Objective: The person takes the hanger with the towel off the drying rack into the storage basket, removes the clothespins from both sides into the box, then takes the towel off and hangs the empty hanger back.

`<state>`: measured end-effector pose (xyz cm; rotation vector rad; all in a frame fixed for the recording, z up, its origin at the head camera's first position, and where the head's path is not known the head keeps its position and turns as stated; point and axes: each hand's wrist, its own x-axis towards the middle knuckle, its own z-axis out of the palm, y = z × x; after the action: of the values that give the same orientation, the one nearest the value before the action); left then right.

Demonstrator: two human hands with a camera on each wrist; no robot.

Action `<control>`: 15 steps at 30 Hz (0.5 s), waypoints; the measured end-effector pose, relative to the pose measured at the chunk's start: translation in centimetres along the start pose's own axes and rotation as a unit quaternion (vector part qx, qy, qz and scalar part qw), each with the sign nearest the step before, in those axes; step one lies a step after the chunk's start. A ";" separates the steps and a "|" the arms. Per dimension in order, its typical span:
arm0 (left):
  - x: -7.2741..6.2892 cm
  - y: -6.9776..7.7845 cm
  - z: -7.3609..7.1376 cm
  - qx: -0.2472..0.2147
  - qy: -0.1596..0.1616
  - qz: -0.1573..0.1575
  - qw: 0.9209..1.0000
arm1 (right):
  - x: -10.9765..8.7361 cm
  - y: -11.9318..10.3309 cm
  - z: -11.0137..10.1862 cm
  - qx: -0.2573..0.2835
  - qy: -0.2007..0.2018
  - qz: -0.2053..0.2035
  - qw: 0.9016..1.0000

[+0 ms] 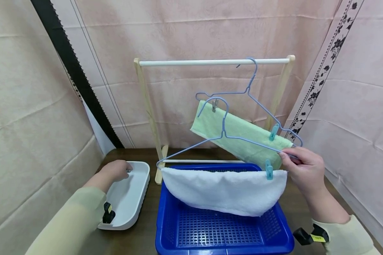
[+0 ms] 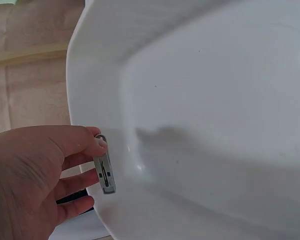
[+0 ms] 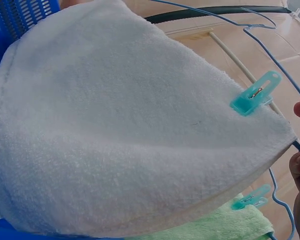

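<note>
My left hand [image 1: 116, 171] is over the far end of the white tray [image 1: 144, 177]. It pinches a silver metal clothespin [image 2: 105, 172] between thumb and fingertips in the left wrist view. My right hand [image 1: 307, 168] grips the right end of a blue wire hanger [image 1: 242, 139]. A white towel [image 1: 223, 193] hangs folded over that hanger's lower bar, with a teal clothespin [image 1: 269, 170] near its right end. Behind it, a green towel [image 1: 239, 132] hangs on another blue hanger [image 1: 260, 103], held by a metal clip [image 1: 214, 105] and a teal clothespin [image 1: 273, 132].
A rack with a white top rail [image 1: 191, 63] and wooden posts stands at the back, bearing the green towel's hanger. Below the white towel is a blue perforated basket [image 1: 161, 226] on the brown table [image 1: 127, 244]. Pale cloth walls [image 1: 178, 39] enclose the space.
</note>
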<state>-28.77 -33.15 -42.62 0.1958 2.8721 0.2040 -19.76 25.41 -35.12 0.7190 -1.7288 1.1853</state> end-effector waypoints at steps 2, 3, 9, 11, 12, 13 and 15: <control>0.2 -0.1 0.1 0.001 -0.002 -0.003 1.000 | 0.1 -0.1 0.0 0.000 0.000 0.002 1.000; 0.3 -0.1 0.2 0.001 -0.003 -0.007 1.000 | 0.2 -0.1 -0.1 -0.002 0.000 0.004 1.000; 1.0 -0.4 0.7 0.006 -0.018 -0.025 1.000 | 0.2 -0.4 0.0 -0.005 0.004 0.006 1.000; 1.2 -0.4 0.8 0.009 -0.022 -0.027 0.999 | 0.2 -0.4 0.0 -0.007 0.003 0.005 1.000; 1.2 -0.4 0.9 0.009 -0.024 -0.027 0.999 | 0.2 -0.4 0.0 -0.008 0.003 0.004 1.000; 1.3 -0.4 0.9 0.008 -0.024 -0.028 0.999 | 0.2 -0.4 0.0 -0.008 0.002 0.005 1.000; 1.3 -0.4 1.1 0.007 -0.025 -0.028 0.999 | 0.2 -0.4 0.0 -0.010 0.002 0.005 1.000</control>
<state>-29.82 -33.23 -44.06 0.1211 2.8253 0.1653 -19.48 25.30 -34.80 0.6967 -1.7409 1.1747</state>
